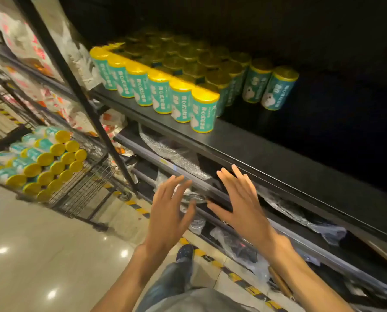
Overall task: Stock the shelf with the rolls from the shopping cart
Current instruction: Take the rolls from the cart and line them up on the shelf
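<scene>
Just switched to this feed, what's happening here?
A person is stocking a shelf with teal, yellow-capped rolls. Many already stand upright in rows there. More lie stacked in the shopping cart to the left. Both the left hand and right hand are empty, fingers spread, held in front of the lower shelves.

Six teal, yellow-capped rolls [161, 95] form the shelf's [267, 154] front row, more behind uncounted; two stand apart, right. One shopping cart [84, 183], left. Two hands.
</scene>
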